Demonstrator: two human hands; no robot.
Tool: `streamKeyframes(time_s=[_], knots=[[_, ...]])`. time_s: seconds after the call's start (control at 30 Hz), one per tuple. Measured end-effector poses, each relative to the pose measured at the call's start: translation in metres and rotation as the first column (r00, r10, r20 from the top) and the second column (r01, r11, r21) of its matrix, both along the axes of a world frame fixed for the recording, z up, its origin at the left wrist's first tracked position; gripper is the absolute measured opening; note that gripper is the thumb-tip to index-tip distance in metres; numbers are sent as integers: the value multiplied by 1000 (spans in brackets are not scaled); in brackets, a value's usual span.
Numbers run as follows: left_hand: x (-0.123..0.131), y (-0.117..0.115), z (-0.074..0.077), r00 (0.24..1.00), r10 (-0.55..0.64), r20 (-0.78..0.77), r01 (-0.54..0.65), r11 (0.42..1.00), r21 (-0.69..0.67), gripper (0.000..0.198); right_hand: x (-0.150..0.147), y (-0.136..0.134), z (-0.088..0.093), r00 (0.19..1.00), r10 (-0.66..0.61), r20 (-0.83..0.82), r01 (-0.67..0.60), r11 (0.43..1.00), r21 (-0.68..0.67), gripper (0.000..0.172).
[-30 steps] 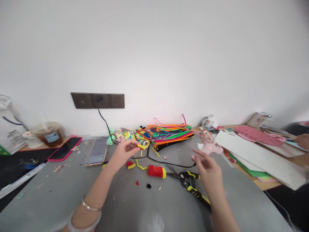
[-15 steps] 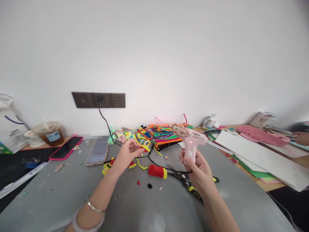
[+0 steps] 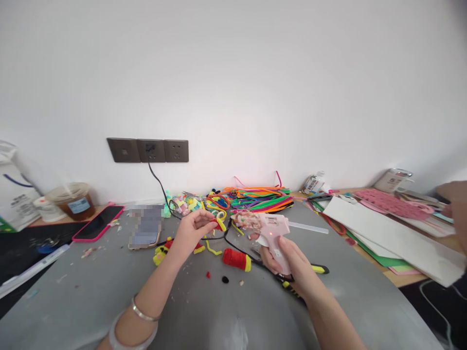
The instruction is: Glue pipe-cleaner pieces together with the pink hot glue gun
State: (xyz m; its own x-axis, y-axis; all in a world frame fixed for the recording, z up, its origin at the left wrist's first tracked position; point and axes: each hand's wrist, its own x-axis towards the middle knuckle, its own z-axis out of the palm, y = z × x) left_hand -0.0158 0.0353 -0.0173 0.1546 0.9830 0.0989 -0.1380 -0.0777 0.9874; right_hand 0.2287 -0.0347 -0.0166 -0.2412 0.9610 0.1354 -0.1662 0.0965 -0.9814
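My left hand (image 3: 195, 231) pinches a small red and yellow pipe-cleaner piece (image 3: 221, 224) between thumb and fingers. My right hand (image 3: 292, 260) is wrapped round the handle of a pale pink hot glue gun (image 3: 275, 236), its nozzle pointing left toward that piece, a small gap between them. A clear glue stick (image 3: 310, 227) sticks out of the gun's back. Below the nozzle lies a red roll with a yellow end (image 3: 236, 259). Pliers with yellow and black handles (image 3: 292, 288) are partly hidden under my right hand. A red and yellow fuzzy piece (image 3: 160, 253) lies behind my left wrist.
Bundled colourful pipe cleaners (image 3: 259, 199) lie by the wall. The gun's black cord (image 3: 160, 182) runs to a wall socket (image 3: 151, 150). Two phones, one with a pink edge (image 3: 98, 223), and a drink cup (image 3: 73, 201) stand left; paper sheets (image 3: 386, 238) lie right. Another person's hand shows far right.
My right hand has lowered and levelled the glue gun, bringing its nozzle left, close to the piece in my left hand. My left hand has stayed nearly still.
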Motion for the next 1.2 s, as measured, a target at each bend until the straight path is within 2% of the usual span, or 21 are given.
streamKeyframes(time_s=[0.13, 0.33, 0.63, 1.2], knots=[[2, -3, 4, 1000, -16, 5, 17, 1000, -21, 32, -2, 2, -1, 997, 65, 29, -64, 998, -11, 51], [2, -5, 6, 999, -2, -43, 2, 1000, 6, 27, -4, 1, -3, 994, 80, 80, -81, 997, 11, 49], [1, -5, 8, 997, 29, -75, -28, 999, 23, 26, -5, 1, -5, 990, 59, 132, -57, 998, -21, 51], [0, -5, 7, 995, 32, -90, -27, 998, 52, 30, -10, -1, 4, 969, 16, 247, -15, 1000, -5, 56]])
